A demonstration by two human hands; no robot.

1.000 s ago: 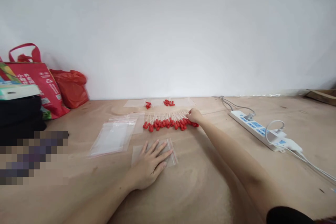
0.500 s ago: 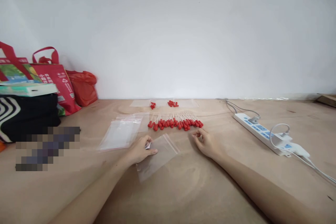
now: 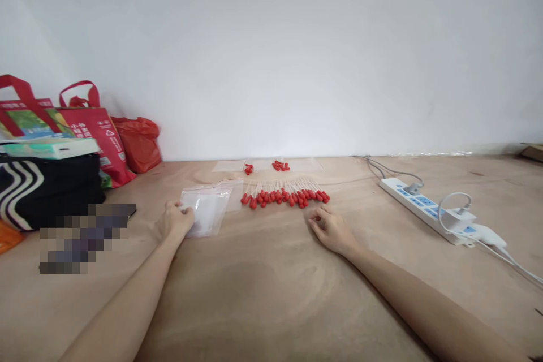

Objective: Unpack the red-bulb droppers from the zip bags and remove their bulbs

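Observation:
My left hand (image 3: 176, 219) is at the left edge of a stack of clear zip-lock bags (image 3: 206, 212), thumb and fingers closed on the edge of a bag. How many layers it grips is hidden. My right hand (image 3: 328, 228) rests on the table with its fingers curled in, and nothing shows between them. Just beyond it lies a row of thin pale sticks with red tips (image 3: 284, 197), tips toward me. Small red pieces (image 3: 280, 166) and another little red cluster (image 3: 248, 169) lie on flat clear bags (image 3: 305, 164) near the wall.
On the right, a white power strip (image 3: 424, 209) holds plugs and trailing cables. Red shopping bags (image 3: 102, 141) and a black striped bag (image 3: 55, 192) stand at the left against the white wall. A blurred-out dark object (image 3: 89, 237) lies before them on the wooden table (image 3: 263, 294).
My left hand has moved left from the table's middle to the bag stack, and the single bag is gone from the middle. My right hand has stayed nearly still. The view shifted slightly.

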